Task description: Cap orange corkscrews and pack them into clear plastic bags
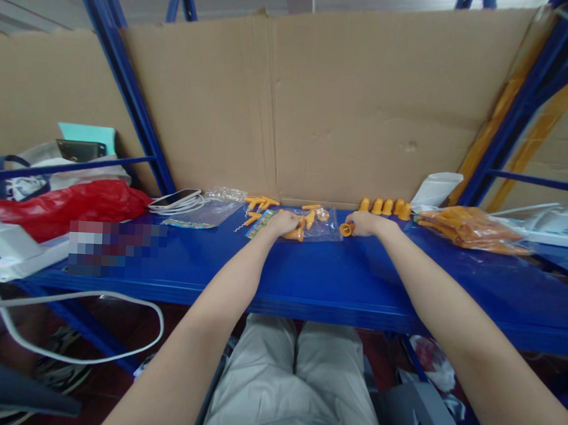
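Observation:
My left hand (285,221) is closed at the middle of the blue shelf, its fingers on an orange plastic piece (293,234). More orange pieces lie beside it on a clear plastic bag (328,230) with a coloured label (260,224). To its left are several orange T-shaped handles (260,203); a metal corkscrew spiral (239,228) shows at one of them. My right hand (365,224) grips an orange bell-shaped cup (346,230), its round opening towards me. Behind that hand stand several matching orange cups (388,206) in a row. The right fingertips are partly hidden.
A clear bag of orange parts (473,227) lies at the right. Toward the left are a phone (180,198) with a white cable, another plastic bag (212,212) and a red bag (75,205). Cardboard (342,101) closes off the back; a white cable (159,323) loops below the shelf edge.

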Demonstrator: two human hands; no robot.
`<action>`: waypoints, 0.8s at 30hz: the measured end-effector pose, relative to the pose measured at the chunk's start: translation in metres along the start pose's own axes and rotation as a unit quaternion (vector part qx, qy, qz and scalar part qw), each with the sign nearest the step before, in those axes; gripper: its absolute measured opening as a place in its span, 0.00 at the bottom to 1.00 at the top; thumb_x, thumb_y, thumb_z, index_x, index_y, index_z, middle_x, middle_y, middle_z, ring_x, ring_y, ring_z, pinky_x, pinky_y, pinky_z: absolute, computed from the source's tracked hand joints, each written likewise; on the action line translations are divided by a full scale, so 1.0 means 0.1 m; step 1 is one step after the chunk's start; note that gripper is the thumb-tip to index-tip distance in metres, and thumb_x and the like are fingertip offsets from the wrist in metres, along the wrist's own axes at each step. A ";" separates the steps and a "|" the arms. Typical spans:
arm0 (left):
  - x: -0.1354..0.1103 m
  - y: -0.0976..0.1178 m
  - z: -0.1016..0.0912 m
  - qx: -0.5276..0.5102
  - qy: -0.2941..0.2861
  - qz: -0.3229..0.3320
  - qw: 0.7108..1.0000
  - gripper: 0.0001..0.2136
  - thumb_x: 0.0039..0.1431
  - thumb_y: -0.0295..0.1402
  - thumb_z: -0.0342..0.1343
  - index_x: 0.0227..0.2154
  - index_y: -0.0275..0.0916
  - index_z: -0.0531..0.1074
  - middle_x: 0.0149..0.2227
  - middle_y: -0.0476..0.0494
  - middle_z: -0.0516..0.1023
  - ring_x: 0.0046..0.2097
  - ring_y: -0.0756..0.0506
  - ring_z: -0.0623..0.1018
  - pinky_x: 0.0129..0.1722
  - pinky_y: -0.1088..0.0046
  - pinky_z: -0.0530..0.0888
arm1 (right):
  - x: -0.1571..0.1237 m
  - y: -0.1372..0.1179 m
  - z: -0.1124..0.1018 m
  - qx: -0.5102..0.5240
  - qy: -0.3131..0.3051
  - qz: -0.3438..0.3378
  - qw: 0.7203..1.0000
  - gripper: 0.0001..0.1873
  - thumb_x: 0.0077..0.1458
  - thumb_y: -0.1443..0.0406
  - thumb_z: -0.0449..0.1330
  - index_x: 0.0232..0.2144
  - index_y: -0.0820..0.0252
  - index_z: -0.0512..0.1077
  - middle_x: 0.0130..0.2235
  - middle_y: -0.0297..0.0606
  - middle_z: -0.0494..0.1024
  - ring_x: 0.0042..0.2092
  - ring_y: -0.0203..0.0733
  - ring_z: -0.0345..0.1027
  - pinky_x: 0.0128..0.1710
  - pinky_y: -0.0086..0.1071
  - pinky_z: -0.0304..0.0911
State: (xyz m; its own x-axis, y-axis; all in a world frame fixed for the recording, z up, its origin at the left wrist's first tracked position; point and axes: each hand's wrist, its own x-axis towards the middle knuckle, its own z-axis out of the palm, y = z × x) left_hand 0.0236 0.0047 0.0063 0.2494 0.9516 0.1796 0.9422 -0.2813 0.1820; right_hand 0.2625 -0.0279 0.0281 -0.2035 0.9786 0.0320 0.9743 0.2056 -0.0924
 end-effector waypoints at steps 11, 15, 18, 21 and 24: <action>-0.07 0.02 -0.05 -0.064 0.033 0.050 0.996 0.08 0.53 0.28 0.52 0.33 0.34 0.76 0.36 0.42 0.80 0.37 0.47 0.76 0.35 0.78 0.68 | -0.05 0.05 -0.18 0.031 0.092 -0.027 0.995 0.16 0.44 0.66 0.64 0.40 0.60 0.76 0.40 0.42 0.79 0.40 0.47 0.72 0.39 0.33 0.63; -0.09 0.02 -0.06 -0.103 0.022 0.059 0.993 0.09 0.50 0.26 0.52 0.33 0.34 0.76 0.36 0.44 0.80 0.36 0.48 0.76 0.36 0.77 0.69 | -0.12 0.00 -0.28 0.105 0.043 -0.059 0.992 0.16 0.44 0.63 0.65 0.38 0.58 0.78 0.31 0.35 0.79 0.30 0.39 0.70 0.31 0.29 0.62; -0.09 0.03 -0.07 -0.132 0.015 0.078 0.988 0.10 0.50 0.25 0.51 0.32 0.34 0.77 0.36 0.45 0.80 0.37 0.48 0.76 0.37 0.78 0.69 | -0.14 -0.09 -0.26 0.107 -0.011 -0.072 0.992 0.10 0.43 0.62 0.66 0.31 0.58 0.79 0.23 0.32 0.76 0.25 0.37 0.66 0.27 0.29 0.59; -0.11 0.07 -0.09 -0.154 -0.004 0.085 0.984 0.09 0.50 0.25 0.52 0.30 0.35 0.78 0.36 0.46 0.80 0.37 0.49 0.76 0.38 0.78 0.70 | -0.12 -0.21 -0.18 0.080 -0.002 -0.112 0.991 0.03 0.42 0.64 0.65 0.24 0.58 0.78 0.22 0.32 0.75 0.26 0.37 0.65 0.27 0.28 0.57; -0.13 0.11 -0.10 -0.164 -0.012 0.085 0.983 0.10 0.50 0.25 0.52 0.30 0.36 0.79 0.34 0.47 0.81 0.37 0.48 0.77 0.37 0.77 0.70 | -0.09 -0.30 -0.10 0.067 0.006 -0.150 0.986 0.02 0.41 0.69 0.63 0.20 0.58 0.75 0.22 0.30 0.74 0.26 0.35 0.63 0.27 0.27 0.56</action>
State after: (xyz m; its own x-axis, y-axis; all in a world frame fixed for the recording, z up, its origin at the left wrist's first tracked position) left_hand 0.0289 -0.0119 0.0160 0.4056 0.8892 0.2117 0.7644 -0.4569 0.4548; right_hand 0.2364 -0.0433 0.0406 -0.4793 0.8730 0.0901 0.8483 0.4871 -0.2077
